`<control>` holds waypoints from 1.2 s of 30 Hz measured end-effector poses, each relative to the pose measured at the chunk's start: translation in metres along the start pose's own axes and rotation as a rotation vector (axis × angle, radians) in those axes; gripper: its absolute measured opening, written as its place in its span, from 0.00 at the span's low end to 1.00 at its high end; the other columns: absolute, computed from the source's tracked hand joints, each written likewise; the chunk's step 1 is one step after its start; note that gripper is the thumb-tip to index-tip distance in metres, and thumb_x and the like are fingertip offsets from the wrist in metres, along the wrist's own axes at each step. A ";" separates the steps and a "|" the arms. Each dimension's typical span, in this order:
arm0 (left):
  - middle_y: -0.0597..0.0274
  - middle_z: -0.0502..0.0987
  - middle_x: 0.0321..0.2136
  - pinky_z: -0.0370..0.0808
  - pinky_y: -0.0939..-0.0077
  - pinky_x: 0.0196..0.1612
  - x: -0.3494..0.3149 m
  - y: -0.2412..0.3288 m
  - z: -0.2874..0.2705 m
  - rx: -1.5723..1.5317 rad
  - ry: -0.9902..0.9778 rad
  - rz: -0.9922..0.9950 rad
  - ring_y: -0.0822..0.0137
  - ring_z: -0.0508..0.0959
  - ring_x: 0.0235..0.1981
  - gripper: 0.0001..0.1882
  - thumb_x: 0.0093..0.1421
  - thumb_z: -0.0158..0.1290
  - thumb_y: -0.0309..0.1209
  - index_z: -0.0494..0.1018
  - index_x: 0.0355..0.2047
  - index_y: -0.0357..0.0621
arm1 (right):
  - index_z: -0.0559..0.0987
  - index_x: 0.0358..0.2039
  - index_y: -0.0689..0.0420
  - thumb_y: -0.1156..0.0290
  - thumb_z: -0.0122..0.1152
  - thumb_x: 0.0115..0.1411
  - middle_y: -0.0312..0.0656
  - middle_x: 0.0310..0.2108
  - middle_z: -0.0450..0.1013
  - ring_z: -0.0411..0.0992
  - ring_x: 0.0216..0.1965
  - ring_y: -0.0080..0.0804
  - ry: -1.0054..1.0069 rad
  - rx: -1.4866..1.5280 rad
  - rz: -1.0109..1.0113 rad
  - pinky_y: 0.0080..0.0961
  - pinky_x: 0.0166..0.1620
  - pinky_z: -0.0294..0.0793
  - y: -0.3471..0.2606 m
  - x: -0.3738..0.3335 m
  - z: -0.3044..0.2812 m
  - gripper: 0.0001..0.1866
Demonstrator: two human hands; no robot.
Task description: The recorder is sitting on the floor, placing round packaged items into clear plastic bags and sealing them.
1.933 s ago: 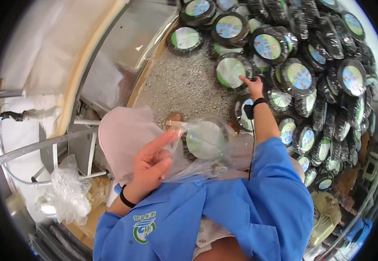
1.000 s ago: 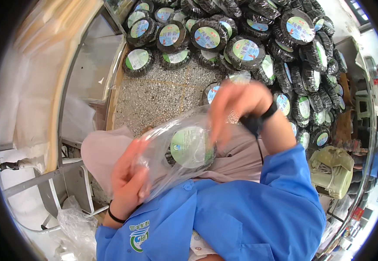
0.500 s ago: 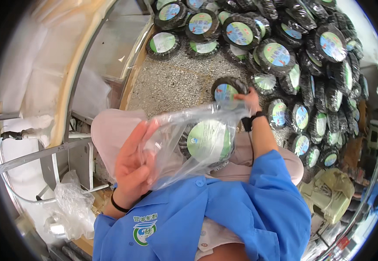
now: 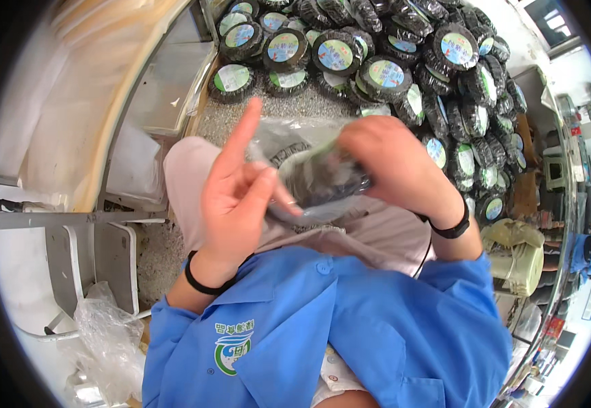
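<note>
A clear plastic bag (image 4: 319,216) is spread over my lap. My left hand (image 4: 237,194) has its thumb and lower fingers at the near left side of the bag, while the index finger points up and away. From the right, my right hand (image 4: 394,160) grips a dark, round, disc-shaped packet (image 4: 326,178), tilted and partly inside the bag. Motion smears this packet. Just left of it, another dark round packet (image 4: 292,153) shows through the plastic; much of it is hidden.
A large heap of similar packets (image 4: 335,56) with round green and blue labels lies on the speckled floor (image 4: 224,119) beyond my knees. Metal frames (image 4: 115,262) and crumpled clear plastic (image 4: 108,340) are at my left. A pale green machine-like object (image 4: 513,255) stands at the right.
My right hand has brought a packet from the floor by the heap back to the bag at my lap. My left hand stays at the bag, its index finger now raised. The view has shifted.
</note>
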State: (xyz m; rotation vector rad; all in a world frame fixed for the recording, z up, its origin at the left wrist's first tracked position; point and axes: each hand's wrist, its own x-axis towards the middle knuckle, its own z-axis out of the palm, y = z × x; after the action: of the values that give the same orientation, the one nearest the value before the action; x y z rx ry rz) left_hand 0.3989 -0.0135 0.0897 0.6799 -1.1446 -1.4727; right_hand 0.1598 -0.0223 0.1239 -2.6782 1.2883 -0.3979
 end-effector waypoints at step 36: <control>0.64 0.74 0.35 0.72 0.75 0.38 0.028 -0.159 -0.037 0.318 -0.003 -0.099 0.71 0.74 0.36 0.09 0.66 0.44 0.29 0.73 0.37 0.39 | 0.69 0.60 0.58 0.44 0.66 0.51 0.53 0.60 0.65 0.58 0.65 0.53 -0.190 0.265 0.454 0.51 0.66 0.53 0.010 -0.037 0.157 0.42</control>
State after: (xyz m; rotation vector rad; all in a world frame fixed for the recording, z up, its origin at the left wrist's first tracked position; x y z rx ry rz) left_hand 0.3613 -0.0610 -0.0644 0.9648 -1.3805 -1.3861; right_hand 0.1770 0.0027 -0.0347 -2.0725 1.5957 -0.2269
